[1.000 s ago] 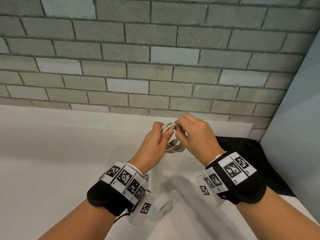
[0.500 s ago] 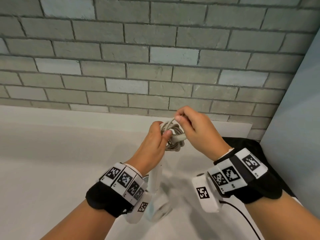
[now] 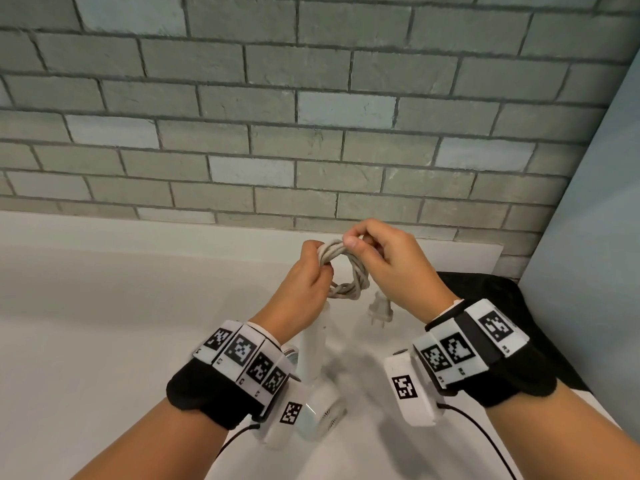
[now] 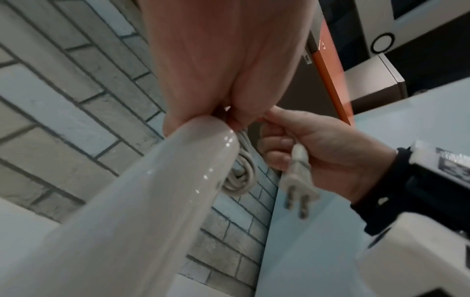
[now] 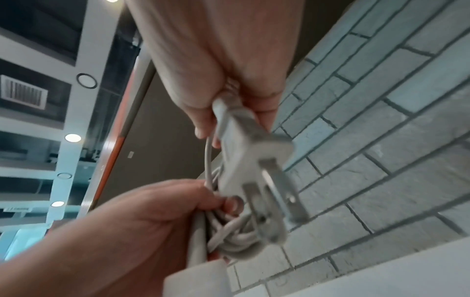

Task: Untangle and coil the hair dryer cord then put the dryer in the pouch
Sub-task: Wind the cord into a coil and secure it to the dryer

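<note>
A pale grey cord (image 3: 341, 271) is wound into a small coil held up over the white counter (image 3: 104, 323). My left hand (image 3: 308, 275) grips the coil's left side (image 5: 229, 235). My right hand (image 3: 377, 251) pinches the cord's end at the top, and its two-pin plug (image 3: 379, 311) (image 5: 257, 166) (image 4: 300, 188) dangles below that hand. The white hair dryer (image 3: 317, 382) hangs under the coil, handle (image 4: 157, 201) up, its head down beside my left wrist. The black pouch (image 3: 485, 306) lies on the counter behind my right wrist, partly hidden.
A grey brick wall (image 3: 311, 116) rises at the back of the counter. A pale blue panel (image 3: 595, 254) closes in the right side. Thin black cables (image 3: 485, 441) run from my wrist cameras.
Both hands have risen a little with the coil. My right hand has moved from the coil's side to its top, and the plug has come free and now hangs below it.
</note>
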A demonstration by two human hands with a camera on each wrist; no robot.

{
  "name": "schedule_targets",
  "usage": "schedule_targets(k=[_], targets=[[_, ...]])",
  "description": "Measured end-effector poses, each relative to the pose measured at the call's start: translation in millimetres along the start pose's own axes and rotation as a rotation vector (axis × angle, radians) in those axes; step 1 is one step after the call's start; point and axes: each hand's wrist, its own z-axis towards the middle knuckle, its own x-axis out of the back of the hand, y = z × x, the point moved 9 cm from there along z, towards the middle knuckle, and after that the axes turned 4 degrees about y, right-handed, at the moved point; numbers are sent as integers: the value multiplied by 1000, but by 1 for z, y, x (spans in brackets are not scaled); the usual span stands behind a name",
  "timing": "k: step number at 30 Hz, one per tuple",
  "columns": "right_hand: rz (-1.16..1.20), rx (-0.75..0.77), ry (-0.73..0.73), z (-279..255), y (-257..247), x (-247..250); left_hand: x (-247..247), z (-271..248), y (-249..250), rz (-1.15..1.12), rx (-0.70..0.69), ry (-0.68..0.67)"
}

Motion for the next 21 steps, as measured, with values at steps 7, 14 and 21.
schedule_targets(k=[7, 14, 21], targets=[[-133, -60, -284, -16, 37, 4, 9, -1, -16, -268, 154, 14], [-426, 120, 66, -14, 39, 25, 1, -2, -7, -186, 64, -74], [313, -210, 82, -14, 59, 2, 3, -3, -7, -226, 75, -65]])
